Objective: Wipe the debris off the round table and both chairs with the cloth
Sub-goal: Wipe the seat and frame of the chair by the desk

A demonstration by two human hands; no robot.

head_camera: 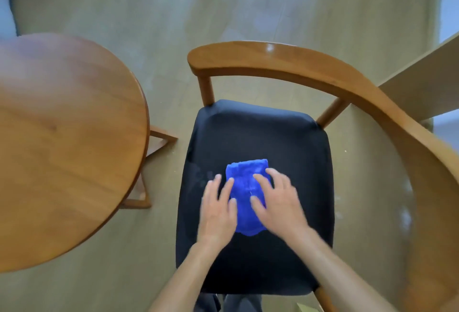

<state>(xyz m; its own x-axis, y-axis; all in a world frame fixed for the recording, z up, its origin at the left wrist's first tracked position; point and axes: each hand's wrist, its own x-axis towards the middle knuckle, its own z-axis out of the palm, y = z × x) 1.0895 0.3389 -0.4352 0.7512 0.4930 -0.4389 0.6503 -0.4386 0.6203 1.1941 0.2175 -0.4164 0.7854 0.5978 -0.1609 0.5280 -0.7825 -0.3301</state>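
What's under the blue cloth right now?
The blue cloth lies on the chair's black seat, with the left hand and right hand resting on it, fingers extended. Any debris beneath is covered; faint smudges show on the seat by the left hand.

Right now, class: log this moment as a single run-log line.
stage: wiping chair seat | left hand: flat on cloth's left edge | right hand: flat on blue cloth | round table: no hand on it

A bright blue cloth (248,197) lies on the chair's black seat (255,143), beside a brown wood-grained round table (62,143).
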